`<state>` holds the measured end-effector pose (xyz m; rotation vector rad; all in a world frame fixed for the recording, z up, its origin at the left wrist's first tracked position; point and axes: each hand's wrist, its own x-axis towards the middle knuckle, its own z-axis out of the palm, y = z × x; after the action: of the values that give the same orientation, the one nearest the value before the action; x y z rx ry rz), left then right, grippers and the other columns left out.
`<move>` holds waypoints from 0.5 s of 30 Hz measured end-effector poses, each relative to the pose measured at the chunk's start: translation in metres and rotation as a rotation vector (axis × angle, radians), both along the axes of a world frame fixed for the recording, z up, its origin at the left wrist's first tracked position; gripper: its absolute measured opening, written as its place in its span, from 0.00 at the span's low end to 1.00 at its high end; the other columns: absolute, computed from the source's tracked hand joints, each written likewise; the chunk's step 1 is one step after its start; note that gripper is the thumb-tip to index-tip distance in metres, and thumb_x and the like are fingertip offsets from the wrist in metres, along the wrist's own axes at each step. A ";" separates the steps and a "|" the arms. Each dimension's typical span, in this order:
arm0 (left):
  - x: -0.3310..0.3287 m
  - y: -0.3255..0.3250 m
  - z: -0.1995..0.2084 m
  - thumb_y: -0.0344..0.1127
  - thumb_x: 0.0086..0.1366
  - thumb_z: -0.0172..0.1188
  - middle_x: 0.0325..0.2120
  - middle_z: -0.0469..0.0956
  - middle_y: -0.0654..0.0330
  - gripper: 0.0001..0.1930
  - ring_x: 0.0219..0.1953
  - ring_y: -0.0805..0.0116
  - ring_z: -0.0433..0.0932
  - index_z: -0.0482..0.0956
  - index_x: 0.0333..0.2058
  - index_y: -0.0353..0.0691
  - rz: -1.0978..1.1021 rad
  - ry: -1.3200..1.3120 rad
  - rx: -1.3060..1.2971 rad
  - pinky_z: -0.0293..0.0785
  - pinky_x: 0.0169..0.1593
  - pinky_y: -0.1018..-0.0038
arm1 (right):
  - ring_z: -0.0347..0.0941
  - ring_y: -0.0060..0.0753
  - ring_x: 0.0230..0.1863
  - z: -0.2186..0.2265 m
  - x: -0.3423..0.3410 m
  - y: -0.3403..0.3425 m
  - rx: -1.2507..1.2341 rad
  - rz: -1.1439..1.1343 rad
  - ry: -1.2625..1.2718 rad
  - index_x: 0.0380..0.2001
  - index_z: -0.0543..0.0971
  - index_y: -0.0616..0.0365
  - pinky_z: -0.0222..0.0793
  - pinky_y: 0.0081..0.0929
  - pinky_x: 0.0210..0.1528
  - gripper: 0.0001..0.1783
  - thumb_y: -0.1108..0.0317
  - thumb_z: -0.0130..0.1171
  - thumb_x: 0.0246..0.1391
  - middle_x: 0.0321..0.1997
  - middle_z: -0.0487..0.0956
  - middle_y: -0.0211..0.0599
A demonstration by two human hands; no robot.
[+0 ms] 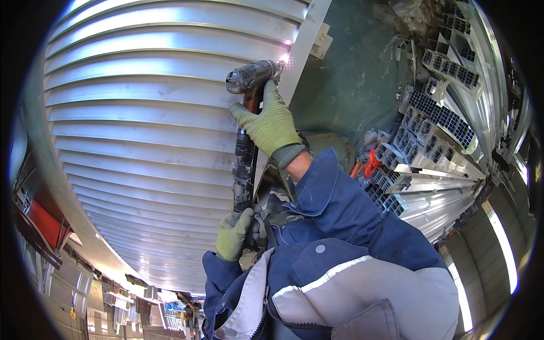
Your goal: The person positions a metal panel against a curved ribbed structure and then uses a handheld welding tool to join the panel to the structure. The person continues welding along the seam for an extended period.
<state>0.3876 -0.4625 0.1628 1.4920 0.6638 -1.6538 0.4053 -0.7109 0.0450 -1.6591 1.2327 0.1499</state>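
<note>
A long, drill-like power tool (244,164), wrapped in dark tape, stands nearly upright in the picture with its head lying crosswise. My right hand (271,124), in a yellow-green glove, is closed round the tool's neck just below the head. Lower down, my left hand (231,234), gloved alike, grips the tool's bottom end; some of its fingers are hidden. The head's tip is at the right edge of a large silvery louvred panel (141,116), where the slats meet a flat metal side rail (306,56). A bright, pinkish-white glow shows at that tip.
Stacks of metal profiles (447,107) with grid-like ends lie at the right, beside the green floor (345,73). A red-orange object (371,163) rests near them. Beyond the panel's left edge is something red (44,224); shelving and workshop clutter (170,314) show at the lower left.
</note>
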 end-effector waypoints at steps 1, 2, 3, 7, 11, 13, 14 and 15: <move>-0.002 0.003 -0.001 0.54 0.79 0.64 0.24 0.81 0.65 0.24 0.21 0.77 0.77 0.86 0.55 0.36 0.001 -0.001 0.000 0.70 0.24 0.78 | 0.82 0.60 0.63 0.000 -0.001 0.001 -0.007 -0.001 -0.006 0.73 0.66 0.71 0.77 0.44 0.66 0.52 0.46 0.77 0.58 0.63 0.82 0.63; -0.002 0.005 -0.001 0.54 0.79 0.64 0.24 0.81 0.65 0.24 0.21 0.77 0.77 0.86 0.55 0.36 0.003 -0.002 -0.001 0.70 0.24 0.78 | 0.82 0.60 0.63 -0.001 -0.001 0.003 -0.014 -0.001 -0.013 0.73 0.66 0.71 0.77 0.44 0.66 0.52 0.46 0.77 0.58 0.63 0.82 0.63; -0.003 0.006 -0.001 0.54 0.79 0.64 0.24 0.81 0.65 0.24 0.21 0.77 0.77 0.85 0.56 0.36 -0.001 -0.001 0.000 0.69 0.24 0.78 | 0.82 0.60 0.63 -0.001 -0.002 0.004 -0.021 -0.001 -0.019 0.73 0.66 0.71 0.77 0.44 0.66 0.52 0.46 0.77 0.58 0.63 0.82 0.63; -0.004 0.011 -0.001 0.55 0.79 0.64 0.23 0.80 0.64 0.25 0.21 0.76 0.77 0.85 0.56 0.36 -0.035 -0.009 0.004 0.69 0.24 0.78 | 0.80 0.63 0.65 0.000 -0.005 0.006 -0.009 0.010 -0.023 0.74 0.63 0.73 0.75 0.45 0.67 0.55 0.45 0.76 0.58 0.65 0.80 0.66; -0.007 0.013 -0.001 0.55 0.79 0.64 0.23 0.81 0.64 0.26 0.21 0.76 0.77 0.85 0.56 0.35 -0.030 -0.007 0.006 0.69 0.24 0.78 | 0.75 0.70 0.69 0.005 -0.006 0.003 0.075 0.037 -0.019 0.78 0.56 0.77 0.73 0.48 0.71 0.62 0.42 0.74 0.59 0.70 0.75 0.73; -0.009 0.017 -0.002 0.55 0.79 0.64 0.23 0.81 0.64 0.26 0.21 0.76 0.77 0.85 0.56 0.35 -0.052 -0.018 0.001 0.69 0.24 0.78 | 0.76 0.69 0.69 0.006 -0.007 0.004 0.075 0.036 -0.022 0.78 0.56 0.77 0.73 0.48 0.70 0.62 0.42 0.74 0.59 0.70 0.75 0.73; -0.009 0.019 -0.003 0.55 0.79 0.64 0.23 0.81 0.64 0.25 0.21 0.76 0.77 0.85 0.56 0.35 -0.063 -0.024 -0.001 0.69 0.24 0.78 | 0.76 0.69 0.69 0.008 -0.006 0.003 0.080 0.038 -0.014 0.78 0.56 0.77 0.74 0.48 0.70 0.62 0.42 0.74 0.59 0.70 0.75 0.73; -0.009 0.017 -0.001 0.54 0.79 0.64 0.23 0.81 0.64 0.25 0.21 0.76 0.77 0.85 0.56 0.35 -0.047 -0.021 0.000 0.70 0.24 0.78 | 0.76 0.69 0.69 0.009 -0.006 0.003 0.085 0.040 -0.006 0.78 0.56 0.77 0.74 0.48 0.70 0.62 0.42 0.74 0.59 0.69 0.75 0.73</move>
<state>0.3787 -0.4452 0.1615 1.5345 0.6216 -1.6710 0.3988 -0.7077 0.0542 -1.6096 1.1733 0.2185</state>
